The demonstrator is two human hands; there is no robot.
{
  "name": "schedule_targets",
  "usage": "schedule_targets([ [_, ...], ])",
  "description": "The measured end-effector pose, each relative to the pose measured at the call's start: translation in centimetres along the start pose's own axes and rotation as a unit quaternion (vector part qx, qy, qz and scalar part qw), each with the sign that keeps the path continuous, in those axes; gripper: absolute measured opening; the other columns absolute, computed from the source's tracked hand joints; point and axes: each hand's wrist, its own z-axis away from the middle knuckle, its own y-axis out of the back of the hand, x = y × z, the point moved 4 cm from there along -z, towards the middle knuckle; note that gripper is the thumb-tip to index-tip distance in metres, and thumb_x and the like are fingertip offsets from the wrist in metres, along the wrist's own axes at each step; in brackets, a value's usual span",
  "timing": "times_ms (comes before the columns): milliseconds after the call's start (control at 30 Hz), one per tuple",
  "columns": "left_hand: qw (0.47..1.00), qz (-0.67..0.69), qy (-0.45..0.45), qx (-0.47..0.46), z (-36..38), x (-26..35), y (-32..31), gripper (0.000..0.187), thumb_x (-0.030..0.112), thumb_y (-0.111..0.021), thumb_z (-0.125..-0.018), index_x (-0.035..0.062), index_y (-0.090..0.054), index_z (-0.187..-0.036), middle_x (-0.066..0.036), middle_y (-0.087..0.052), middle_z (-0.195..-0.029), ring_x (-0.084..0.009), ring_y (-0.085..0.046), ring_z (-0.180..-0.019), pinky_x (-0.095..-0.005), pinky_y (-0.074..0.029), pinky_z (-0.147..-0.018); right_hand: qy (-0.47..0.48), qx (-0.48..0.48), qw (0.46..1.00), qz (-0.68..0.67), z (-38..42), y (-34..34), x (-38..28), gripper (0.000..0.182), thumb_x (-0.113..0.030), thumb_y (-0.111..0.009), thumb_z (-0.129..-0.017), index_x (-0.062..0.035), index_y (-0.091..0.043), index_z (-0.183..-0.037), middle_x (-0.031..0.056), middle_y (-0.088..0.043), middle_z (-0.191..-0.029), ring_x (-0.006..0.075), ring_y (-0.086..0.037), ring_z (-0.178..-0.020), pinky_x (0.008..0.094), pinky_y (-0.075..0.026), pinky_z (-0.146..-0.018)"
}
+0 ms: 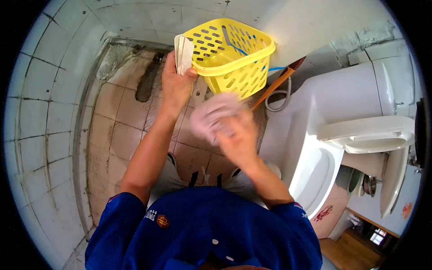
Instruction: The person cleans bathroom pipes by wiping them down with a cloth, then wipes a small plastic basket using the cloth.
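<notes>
A yellow plastic basket (236, 72) with slotted sides is held up near the wall, tilted. My left hand (177, 83) grips its near left rim, the thumb over the edge. A folded pale cloth or packet (183, 54) is pinched in that same hand against the basket. Below the basket my right hand (238, 135) is closed on a pinkish cloth (213, 114); both are blurred by motion. A blue strip (238, 48) shows inside the basket.
To the right are a white toilet (315, 180) with its seat raised (369, 135), a grey hose (288, 96) and an orange-brown stick (279, 83). Tiled walls (40, 112) enclose a stained tiled floor (121, 121). Metal pans (369, 184) lie at lower right.
</notes>
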Motion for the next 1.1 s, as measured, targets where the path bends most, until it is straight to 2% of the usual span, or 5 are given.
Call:
schedule_targets([
  [367, 0.998, -0.058, 0.036, 0.009, -0.2, 0.5, 0.4, 0.08, 0.052, -0.082, -0.069, -0.0016, -0.053, -0.121, -0.006, -0.064, -0.11, -0.0127, -0.059, -0.101, -0.0278, -0.047, -0.087, 0.071, 0.199, 0.977, 0.028, -0.4, 2.1, -1.6, 0.029, 0.005, -0.068, -0.068, -0.0039, -0.07, -0.095, 0.01, -0.062, -0.097, 0.0236, -0.062, -0.094, 0.0309, -0.049, -0.084],
  [500, 1.0, -0.011, 0.021, -0.001, 0.1, 0.8, 0.5, 0.081, 0.051, -0.083, -0.068, -0.0015, -0.052, -0.121, -0.007, -0.064, -0.111, -0.0127, -0.059, -0.101, -0.028, -0.048, -0.087, -0.001, -0.081, 0.993, 0.083, 0.1, 0.8, 0.6, 0.019, 0.004, -0.065, -0.07, -0.0037, -0.068, -0.087, 0.0091, -0.063, -0.097, 0.022, -0.062, -0.091, 0.0313, -0.049, -0.084],
  [767, 1.0, -0.024, 0.011, 0.001, -0.1, 0.7, 0.2, 0.08, 0.053, -0.083, -0.068, -0.0012, -0.053, -0.119, -0.006, -0.065, -0.109, -0.0119, -0.059, -0.098, -0.0279, -0.049, -0.085, -0.135, 0.309, 0.939, -0.071, 0.3, 3.8, 3.8, 0.025, 0.004, -0.062, -0.073, -0.002, -0.064, -0.098, 0.0069, -0.063, -0.098, 0.0184, -0.059, -0.094, 0.0301, -0.047, -0.087],
  [833, 0.998, -0.064, 0.02, -0.004, 0.0, 1.2, 0.3, 0.079, 0.052, -0.084, -0.068, -0.0012, -0.053, -0.119, -0.005, -0.065, -0.108, -0.0115, -0.059, -0.098, -0.0278, -0.049, -0.085, 0.004, -0.134, 0.991, 0.025, 0.9, 0.3, 2.6, 0.03, 0.004, -0.057, -0.076, 0.0009, -0.059, -0.105, 0.0074, -0.061, -0.1, 0.0146, -0.059, -0.092, 0.0246, -0.048, -0.082],
  [1100, 0.998, -0.056, 0.028, -0.017, 0.9, 2.2, 0.2, 0.066, 0.038, -0.085, -0.073, -0.0007, -0.054, -0.118, -0.004, -0.065, -0.108, -0.0105, -0.059, -0.098, -0.027, -0.049, -0.085, -0.024, -0.024, 0.998, -0.053, -2.0, 2.4, -1.5, 0.057, 0.008, -0.054, -0.073, -0.0009, -0.05, -0.129, 0.0073, -0.063, -0.1, 0.015, -0.06, -0.095, 0.0244, -0.046, -0.084],
])
